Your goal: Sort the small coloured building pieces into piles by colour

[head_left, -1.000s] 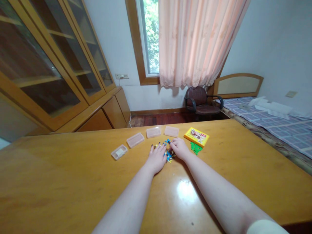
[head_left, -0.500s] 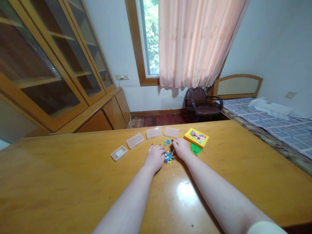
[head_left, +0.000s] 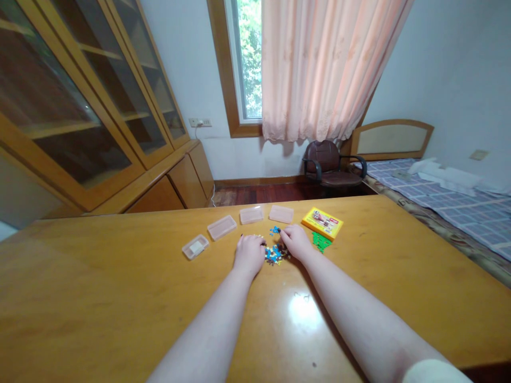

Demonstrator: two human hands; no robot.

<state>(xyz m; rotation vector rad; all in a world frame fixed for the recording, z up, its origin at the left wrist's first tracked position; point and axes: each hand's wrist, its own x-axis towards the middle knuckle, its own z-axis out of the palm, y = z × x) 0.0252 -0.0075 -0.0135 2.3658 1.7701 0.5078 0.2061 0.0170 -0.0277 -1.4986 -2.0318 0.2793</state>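
Observation:
A loose pile of tiny toy building bricks (head_left: pixel 273 255), blue, white, brown and yellow, lies on the wooden table between my hands. My left hand (head_left: pixel 249 254) rests at the pile's left edge, palm down with its fingers loosely curved and apart. On the other side, my right hand (head_left: pixel 296 242) has thumb and fingertips drawn together at the pile's upper right. Whatever those fingertips hold is too small to make out. A small group of blue bricks (head_left: pixel 274 230) sits just beyond the pile, close to the right fingertips. Green bricks (head_left: pixel 321 242) lie right of my right hand.
Four shallow clear plastic boxes, including the leftmost box (head_left: pixel 195 247) with a whitish thing inside and the rightmost box (head_left: pixel 281 214), form an arc behind the bricks. A yellow carton (head_left: pixel 322 223) lies beyond the green bricks. Past the table's far edge stands a chair (head_left: pixel 325 164).
My left hand has shifted slightly left, and its fingers have drawn in, baring more of the pile. My right hand has moved slightly and stays by the bricks.

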